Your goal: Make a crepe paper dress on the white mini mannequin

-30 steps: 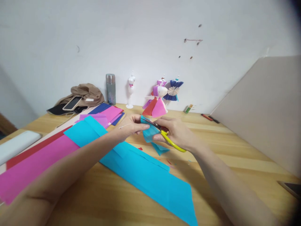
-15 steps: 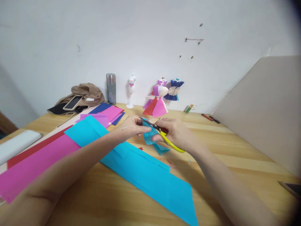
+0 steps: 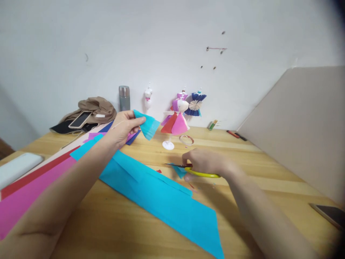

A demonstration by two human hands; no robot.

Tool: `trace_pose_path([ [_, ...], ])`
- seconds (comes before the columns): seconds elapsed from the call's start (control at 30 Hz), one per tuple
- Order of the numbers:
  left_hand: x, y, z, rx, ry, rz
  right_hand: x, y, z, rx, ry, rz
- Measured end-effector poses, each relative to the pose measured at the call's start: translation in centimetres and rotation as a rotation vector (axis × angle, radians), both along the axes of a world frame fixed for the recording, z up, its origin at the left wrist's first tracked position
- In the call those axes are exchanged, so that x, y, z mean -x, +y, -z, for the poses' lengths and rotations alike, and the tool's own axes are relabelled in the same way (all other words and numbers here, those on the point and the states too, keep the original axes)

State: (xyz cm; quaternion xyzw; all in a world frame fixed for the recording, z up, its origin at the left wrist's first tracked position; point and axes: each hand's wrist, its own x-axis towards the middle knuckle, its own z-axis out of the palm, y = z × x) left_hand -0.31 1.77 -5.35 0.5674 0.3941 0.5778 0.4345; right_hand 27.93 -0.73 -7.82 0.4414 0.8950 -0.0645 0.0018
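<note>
Pinched in my left hand (image 3: 126, 127) is a small turquoise crepe-paper piece (image 3: 147, 126), narrow at the fingers and wider at its lower right edge. My right hand (image 3: 206, 163) is closed round the yellow handles of a pair of scissors (image 3: 202, 174), low over the table, with the dark blades pointing left. Beneath the blades lies a turquoise paper offcut (image 3: 179, 172). A long turquoise paper sheet (image 3: 172, 207) stretches diagonally across the table between my forearms. Just beyond my hands stands a small dress form (image 3: 180, 120) with a red and pink paper skirt.
Magenta paper (image 3: 35, 201) and red paper lie at left beside a white box-like object (image 3: 20, 169). Along the wall are a brown cloth (image 3: 99, 109), a flask (image 3: 124, 98), a bare white dress form (image 3: 148, 98) and a navy-dressed form (image 3: 198, 104). A tape roll (image 3: 186, 139) lies mid-table.
My left hand has lifted the turquoise piece up and to the left, away from the scissors. My right hand has lowered the scissors toward the table. The offcut stays on the wood.
</note>
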Motion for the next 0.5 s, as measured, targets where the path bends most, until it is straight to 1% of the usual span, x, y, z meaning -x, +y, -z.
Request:
trace_pose_path([
  [0.07,0.3,-0.2,-0.5,-0.017,0.006,0.008,0.9,-0.2,0.7,0.059,-0.002,0.043],
  [0.17,0.4,-0.4,-0.7,-0.008,0.023,0.048,2.2,-0.8,1.0,0.054,-0.054,0.095],
  [0.3,0.2,-0.3,-0.1,0.037,0.042,0.118,3.4,-1.3,1.3,0.071,-0.095,0.089],
  [0.43,-0.1,-0.1,0.6,0.104,0.151,0.201,3.8,-1.2,2.7,0.08,-0.127,0.086],
  [0.5,-0.2,0.0,0.8,0.113,0.2,0.24,3.8,-1.2,3.4,0.093,-0.123,0.048],
])
